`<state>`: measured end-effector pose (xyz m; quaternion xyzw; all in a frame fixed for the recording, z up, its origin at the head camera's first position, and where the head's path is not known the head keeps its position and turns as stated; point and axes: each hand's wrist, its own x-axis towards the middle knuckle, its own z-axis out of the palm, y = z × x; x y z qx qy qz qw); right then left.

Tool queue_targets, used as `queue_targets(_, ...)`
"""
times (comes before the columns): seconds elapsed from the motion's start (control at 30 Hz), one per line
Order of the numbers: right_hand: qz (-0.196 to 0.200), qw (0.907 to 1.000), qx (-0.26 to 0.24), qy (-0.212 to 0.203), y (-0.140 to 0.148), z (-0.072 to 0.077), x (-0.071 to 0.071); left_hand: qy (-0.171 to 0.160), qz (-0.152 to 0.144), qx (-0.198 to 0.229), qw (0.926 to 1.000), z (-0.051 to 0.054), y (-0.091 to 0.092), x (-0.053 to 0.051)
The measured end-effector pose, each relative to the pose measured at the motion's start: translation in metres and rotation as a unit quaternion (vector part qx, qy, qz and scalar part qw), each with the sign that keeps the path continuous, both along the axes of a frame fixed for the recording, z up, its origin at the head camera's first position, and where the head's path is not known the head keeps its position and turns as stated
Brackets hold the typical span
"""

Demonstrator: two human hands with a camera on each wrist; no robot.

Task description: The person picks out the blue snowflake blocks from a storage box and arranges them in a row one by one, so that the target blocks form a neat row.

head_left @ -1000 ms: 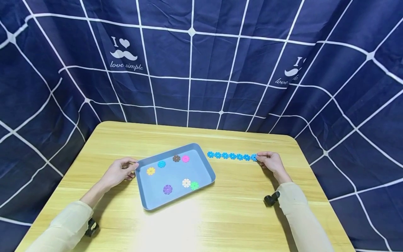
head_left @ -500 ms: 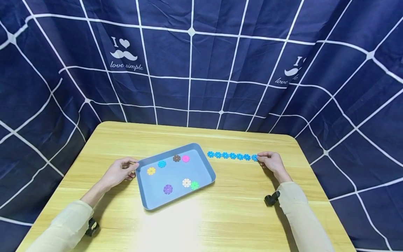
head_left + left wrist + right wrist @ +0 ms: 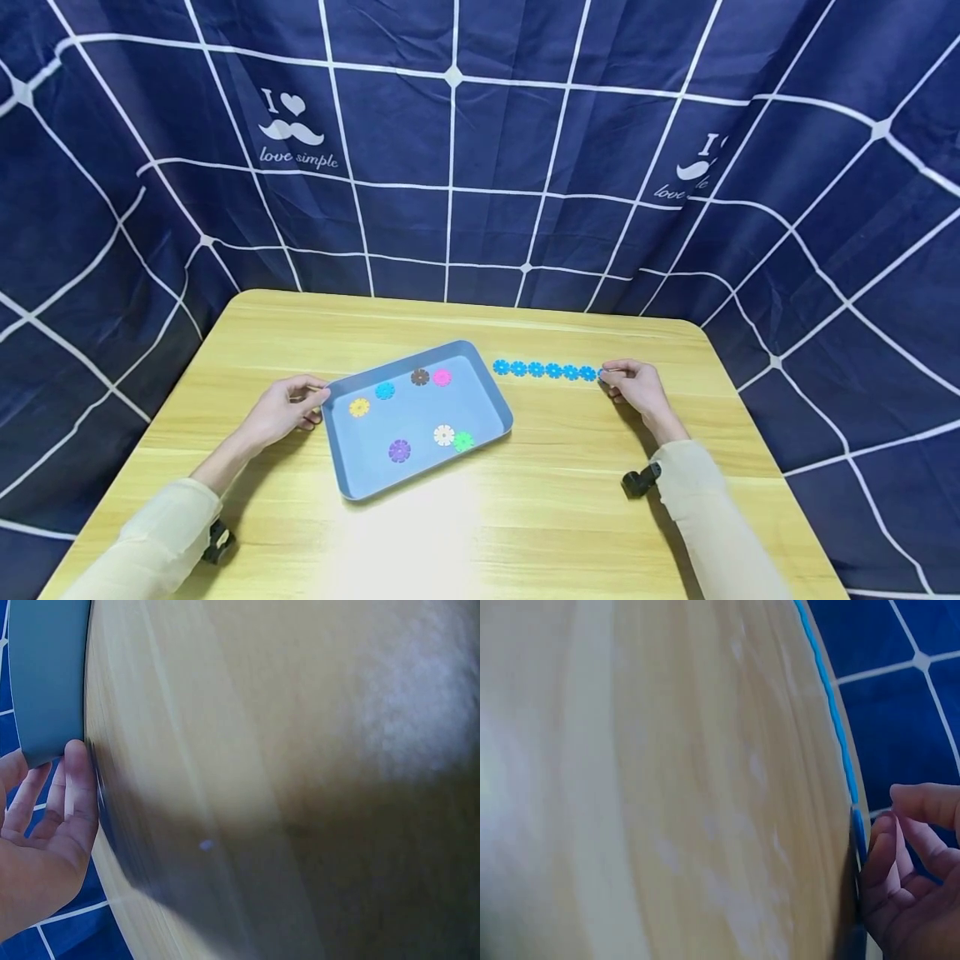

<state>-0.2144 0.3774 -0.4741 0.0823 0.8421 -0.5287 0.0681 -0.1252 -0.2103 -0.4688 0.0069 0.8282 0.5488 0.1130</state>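
My left hand [image 3: 281,410] grips the left corner of a shallow grey-blue tray [image 3: 333,446]; the left wrist view shows fingers around the tray's end [image 3: 49,682]. Several flower-shaped plastic discs lie apart in it, among them a yellow disc [image 3: 359,407], a purple disc [image 3: 400,451] and a pink disc [image 3: 442,378]. Right of the tray runs a row of blue discs [image 3: 536,369], flat on the table. At the row's right end my right hand [image 3: 636,387] touches the last blue disc, which its fingers mostly cover. The right wrist view shows that row [image 3: 841,735] edge-on.
The wooden table [image 3: 570,500] ends at its back edge before a dark blue curtain [image 3: 397,217] with white lines. Black cameras sit at both wrists, including a right wrist camera [image 3: 641,482].
My right hand has shifted slightly left, over the last blue disc, which showed more fully before. The left hand and the tray have stayed in place.
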Motion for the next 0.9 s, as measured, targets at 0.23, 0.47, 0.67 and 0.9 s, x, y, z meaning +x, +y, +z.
queue_targets(0.23,0.018,0.9997,-0.013,0.01,-0.018,0.005,0.003,-0.001,0.0,0.001,1.0,0.0,0.0,0.0)
queue_targets(0.47,0.031,0.9986,-0.041,0.012,-0.036,0.011,0.007,0.001,0.001,0.0,1.0,0.001,0.001,0.0)
queue_targets(0.67,0.042,0.9979,-0.047,0.013,-0.056,0.015,0.01,0.001,0.001,0.001,1.0,0.002,0.0,0.0)
queue_targets(0.9,0.071,0.996,-0.036,0.04,-0.086,0.021,0.012,-0.002,0.0,0.004,1.0,0.004,0.0,0.001)
